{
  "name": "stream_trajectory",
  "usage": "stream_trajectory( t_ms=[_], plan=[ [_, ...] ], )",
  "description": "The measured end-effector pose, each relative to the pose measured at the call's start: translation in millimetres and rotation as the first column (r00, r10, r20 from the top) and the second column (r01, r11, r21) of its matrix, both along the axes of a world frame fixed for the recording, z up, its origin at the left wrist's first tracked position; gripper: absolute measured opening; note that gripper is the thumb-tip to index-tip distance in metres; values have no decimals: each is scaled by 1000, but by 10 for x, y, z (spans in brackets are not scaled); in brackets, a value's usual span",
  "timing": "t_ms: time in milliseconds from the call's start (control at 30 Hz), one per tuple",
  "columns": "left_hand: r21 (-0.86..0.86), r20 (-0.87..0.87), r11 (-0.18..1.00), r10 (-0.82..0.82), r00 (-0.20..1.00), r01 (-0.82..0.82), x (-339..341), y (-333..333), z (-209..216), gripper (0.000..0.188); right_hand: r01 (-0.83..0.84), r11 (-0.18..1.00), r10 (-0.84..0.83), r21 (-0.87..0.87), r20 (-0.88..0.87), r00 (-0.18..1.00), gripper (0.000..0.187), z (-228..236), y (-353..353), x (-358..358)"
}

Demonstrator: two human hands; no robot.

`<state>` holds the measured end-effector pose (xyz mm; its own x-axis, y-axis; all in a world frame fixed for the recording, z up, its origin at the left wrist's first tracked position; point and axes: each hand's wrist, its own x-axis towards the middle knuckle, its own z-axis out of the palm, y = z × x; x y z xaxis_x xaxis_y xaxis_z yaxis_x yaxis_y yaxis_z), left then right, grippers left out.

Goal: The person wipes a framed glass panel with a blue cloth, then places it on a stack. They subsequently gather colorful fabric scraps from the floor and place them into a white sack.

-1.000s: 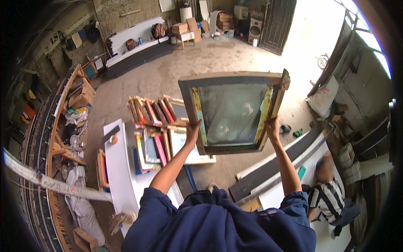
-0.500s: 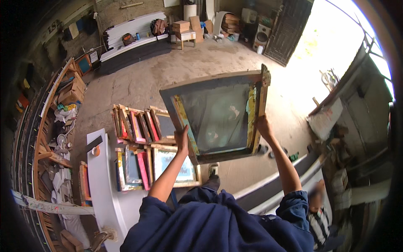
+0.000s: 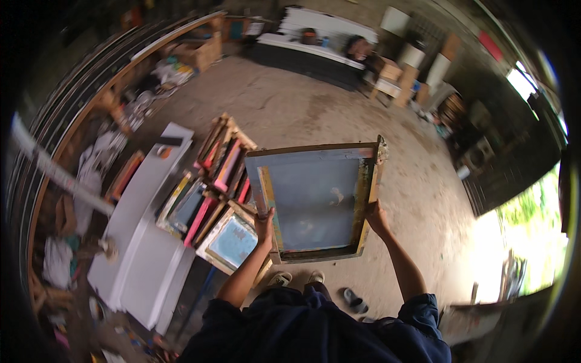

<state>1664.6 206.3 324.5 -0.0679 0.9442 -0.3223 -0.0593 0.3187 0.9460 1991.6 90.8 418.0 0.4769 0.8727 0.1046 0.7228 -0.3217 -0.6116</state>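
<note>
Between my two hands I hold up a screen printing frame (image 3: 311,199), a wooden rectangle with grey mesh. Yellow and brown tape strips run down its inner sides, and a pale patch shows on the mesh. My left hand (image 3: 264,228) grips its left side near the lower corner. My right hand (image 3: 376,216) is closed on the right side, around the middle. Just left of it, several more frames lie stacked, some with red and pink edges (image 3: 227,163). The nearest of these, a frame with light blue mesh (image 3: 233,241), is partly hidden by my left forearm.
A long white panel bench (image 3: 142,242) stands at the left, beyond which a wooden rack (image 3: 115,106) curves along the wall. Slippers (image 3: 353,299) lie on the floor by my feet. At the back are a white bench (image 3: 315,48) and boxes (image 3: 387,75); a dark door (image 3: 508,163) stands right.
My view has swung to the right, so the stacked frames and benches appear turned and the doorway sits lower. The held frame stays in both hands, slightly lower and more upright.
</note>
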Motion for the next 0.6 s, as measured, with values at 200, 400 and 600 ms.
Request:
stream_trajectory(
  t_ms=[200,400,600],
  plan=[
    [-126,-19,883,453,891,-452,-336,-618,-24,46,-507,862,505,-5,-81,859,44,-648,1158,-59],
    [-109,-216,673,702,679,-731,-742,-1570,-764,40,-730,646,705,-223,-191,682,51,-1458,1280,-901],
    [-216,-459,603,632,625,-768,-950,-2207,-1940,42,-786,561,731,-260,-291,617,54,-2903,972,-1379]
  ],
)
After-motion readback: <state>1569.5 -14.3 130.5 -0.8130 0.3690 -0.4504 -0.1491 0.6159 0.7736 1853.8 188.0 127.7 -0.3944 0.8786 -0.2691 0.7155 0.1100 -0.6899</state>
